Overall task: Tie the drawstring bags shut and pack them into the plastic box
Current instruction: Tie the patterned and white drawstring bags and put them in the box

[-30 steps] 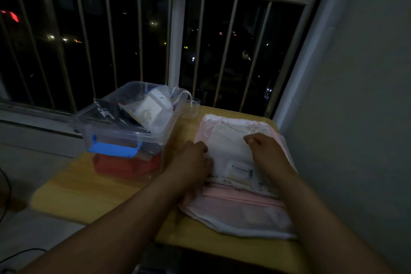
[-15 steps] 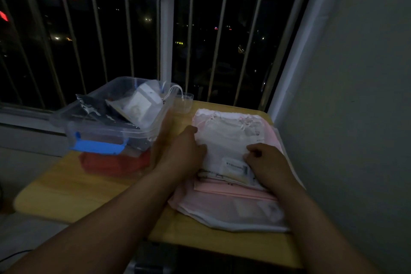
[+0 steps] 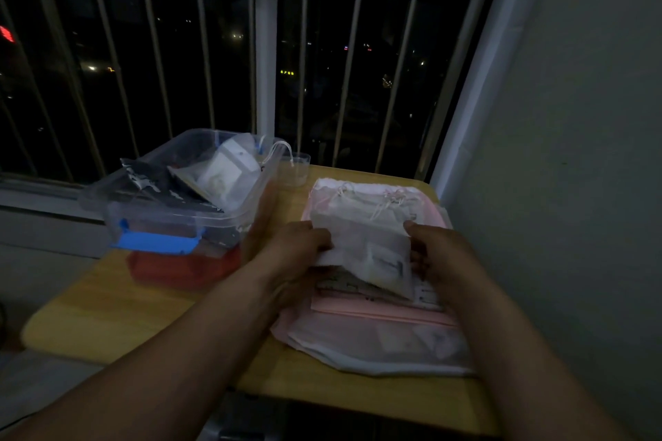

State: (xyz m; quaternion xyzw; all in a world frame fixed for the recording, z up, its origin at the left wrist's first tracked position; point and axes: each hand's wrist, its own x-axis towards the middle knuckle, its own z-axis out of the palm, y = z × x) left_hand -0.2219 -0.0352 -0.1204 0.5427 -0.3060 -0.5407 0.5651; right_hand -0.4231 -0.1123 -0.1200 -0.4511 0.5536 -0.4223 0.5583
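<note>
On the wooden table [image 3: 150,311], left hand [image 3: 286,254] and right hand [image 3: 442,254] each grip a side of the top white bag [image 3: 361,236], its near edge lifted off the pile of bags [image 3: 376,340]. Plastic box [image 3: 172,222] sits just left, already holding bags

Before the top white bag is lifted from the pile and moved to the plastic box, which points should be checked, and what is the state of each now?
1. Both hands hold the bag: ok. The left hand and the right hand grip the sides of the top white bag.
2. Near edge free of the pile: ok, it is raised.
3. Drawstring tied: cannot tell; the cords look loose, but the light is dim.
4. Room in the plastic box: not ok; the packed bag already rises above the rim.
5. Path to the box: ok, nothing stands between.
</note>
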